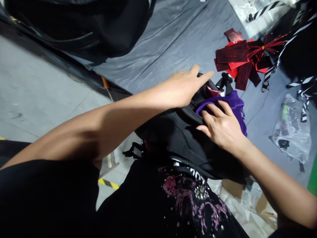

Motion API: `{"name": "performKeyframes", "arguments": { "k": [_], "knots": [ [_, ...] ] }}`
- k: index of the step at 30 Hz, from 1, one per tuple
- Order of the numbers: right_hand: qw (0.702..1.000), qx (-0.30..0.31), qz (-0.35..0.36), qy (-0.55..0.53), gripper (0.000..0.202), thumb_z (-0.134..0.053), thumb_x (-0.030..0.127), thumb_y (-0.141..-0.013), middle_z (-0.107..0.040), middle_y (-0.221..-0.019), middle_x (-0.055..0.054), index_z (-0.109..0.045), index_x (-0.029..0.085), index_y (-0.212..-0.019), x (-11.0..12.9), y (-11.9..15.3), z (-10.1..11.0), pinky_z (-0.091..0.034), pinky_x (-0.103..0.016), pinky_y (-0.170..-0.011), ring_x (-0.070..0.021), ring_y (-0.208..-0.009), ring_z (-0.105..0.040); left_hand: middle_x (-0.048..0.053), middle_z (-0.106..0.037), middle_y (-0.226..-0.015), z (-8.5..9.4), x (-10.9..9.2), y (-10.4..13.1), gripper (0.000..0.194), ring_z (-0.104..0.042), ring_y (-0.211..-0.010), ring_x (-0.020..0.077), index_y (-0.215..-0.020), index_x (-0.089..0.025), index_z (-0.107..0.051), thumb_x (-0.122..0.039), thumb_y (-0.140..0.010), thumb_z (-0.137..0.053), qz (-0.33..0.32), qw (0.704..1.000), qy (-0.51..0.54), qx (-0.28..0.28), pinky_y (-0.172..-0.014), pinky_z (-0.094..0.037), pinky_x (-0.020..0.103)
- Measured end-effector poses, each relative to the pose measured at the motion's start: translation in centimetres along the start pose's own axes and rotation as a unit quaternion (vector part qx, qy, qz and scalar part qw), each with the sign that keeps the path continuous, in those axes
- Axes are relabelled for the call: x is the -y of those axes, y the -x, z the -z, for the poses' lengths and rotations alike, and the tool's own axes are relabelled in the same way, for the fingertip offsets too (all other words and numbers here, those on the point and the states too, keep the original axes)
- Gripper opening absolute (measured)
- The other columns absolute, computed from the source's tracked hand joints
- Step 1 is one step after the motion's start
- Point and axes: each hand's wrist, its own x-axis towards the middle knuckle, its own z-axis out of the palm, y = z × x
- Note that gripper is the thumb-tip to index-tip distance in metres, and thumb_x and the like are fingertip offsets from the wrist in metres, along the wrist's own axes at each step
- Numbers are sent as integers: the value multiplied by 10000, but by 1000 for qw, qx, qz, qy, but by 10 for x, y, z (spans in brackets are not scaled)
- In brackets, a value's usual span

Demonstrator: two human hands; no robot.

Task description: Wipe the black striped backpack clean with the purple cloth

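The black fabric bag [170, 132] lay across the near edge of the worktop covered in wrinkled grey sheeting [173, 49], against the person's black shirt with a pink and silvery beaded print [195, 201]. Its opening faced away from the person, towards the upper right of the view.

The left hand [189, 86] reached over the bag's rim, with 2 digits spread apart; its other fingers were hidden, so whether it gripped the rim could not be told. The right hand [220, 124] was open, its fingers spread and bent over the soft purple cloth [235, 104], which sat at the opening and spilled over the side. The thumb of the right hand lay on the black fabric.

Just beyond the opening was a loose pile of flat red and dark-red rectangular pieces [232, 54], with a bundle of thin red strands bound in yellow [263, 48] at its right side. Black-and-white striped straps [266, 79] lay farther right, near a clear plastic bag with small items inside [292, 129]. A large black fabric item [99, 26] occupied the upper left, well apart from the right hand.
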Motion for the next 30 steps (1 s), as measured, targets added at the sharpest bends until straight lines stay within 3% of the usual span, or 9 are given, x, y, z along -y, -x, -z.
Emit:
{"name": "performKeyframes", "arguments": {
  "k": [3, 6, 10, 15, 18, 23, 26, 30],
  "knots": [
    [1000, 5, -10, 15, 597, -280, 555, -988, -692, -990, -151, -578, 66, -1157, 2, 4, 2, -260, -518, -1090, -301, -1180, -497, 129, -418, -1306, 0, 0, -1, 747, -610, -912, 219, -1507, -287, -129, -70, -857, -424, 11, 1000, 11, 9, -757, -458, 316],
    [1000, -11, -17, 5, 611, -272, 571, -985, -687, -1035, -151, -537, 75, -1224, 9, -9, 0, -255, -529, -1055, -315, -1197, -471, 122, -425, -1288, -1, -1, -3, 721, -605, -936, 219, -1509, -293, -138, -103, -880, -433, 16, 1000, 21, 9, -780, -457, 318],
    [1000, -19, -12, -13, 608, -265, 559, -990, -666, -1111, -165, -517, 69, -1247, 14, -22, -3, -269, -482, -1011, -320, -1211, -447, 127, -422, -1298, -1, -1, -2, 730, -598, -955, 234, -1512, -285, -132, -139, -881, -470, 12, 1000, 13, 6, -787, -459, 331],
    [999, -7, -27, -24, 603, -247, 566, -990, -684, -1008, -159, -555, 84, -1181, 12, -17, -1, -296, -438, -904, -317, -1136, -472, 131, -412, -1333, -1, -1, 0, 747, -600, -935, 231, -1511, -296, -119, -78, -868, -429, 14, 1000, 16, 9, -786, -457, 345],
    [999, -17, -22, -28, 639, -218, 577, -990, -672, -1076, -166, -520, 72, -1241, 15, -18, -1, -290, -415, -873, -309, -1144, -461, 127, -399, -1378, -1, -1, 1, 754, -575, -993, 252, -1513, -326, -104, -188, -886, -499, 25, 999, 45, 17, -861, -446, 394],
    [997, 11, -67, -22, 603, -221, 567, -995, -692, -943, -134, -569, 99, -1148, 18, -15, 0, -273, -406, -817, -305, -1047, -482, 121, -400, -1394, 1, -2, 0, 806, -563, -1027, 277, -1517, -327, -108, -279, -860, -572, 35, 997, 64, 27, -873, -438, 415],
    [998, 4, -51, -36, 579, -230, 545, -1000, -677, -1063, -150, -539, 100, -1204, 20, -17, 2, -259, -413, -844, -313, -1108, -446, 120, -410, -1372, 0, -1, 0, 787, -568, -1032, 287, -1515, -327, -131, -296, -862, -569, 30, 996, 78, 20, -876, -432, 422],
    [993, 36, -113, -26, 488, -310, 509, -995, -694, -852, -133, -595, 120, -1074, 27, -23, 8, -256, -410, -810, -308, -976, -467, 111, -414, -1364, -1, 1, -1, 803, -556, -1045, 294, -1514, -342, -122, -295, -852, -573, 24, 995, 93, 17, -886, -430, 432]
  ]
}}
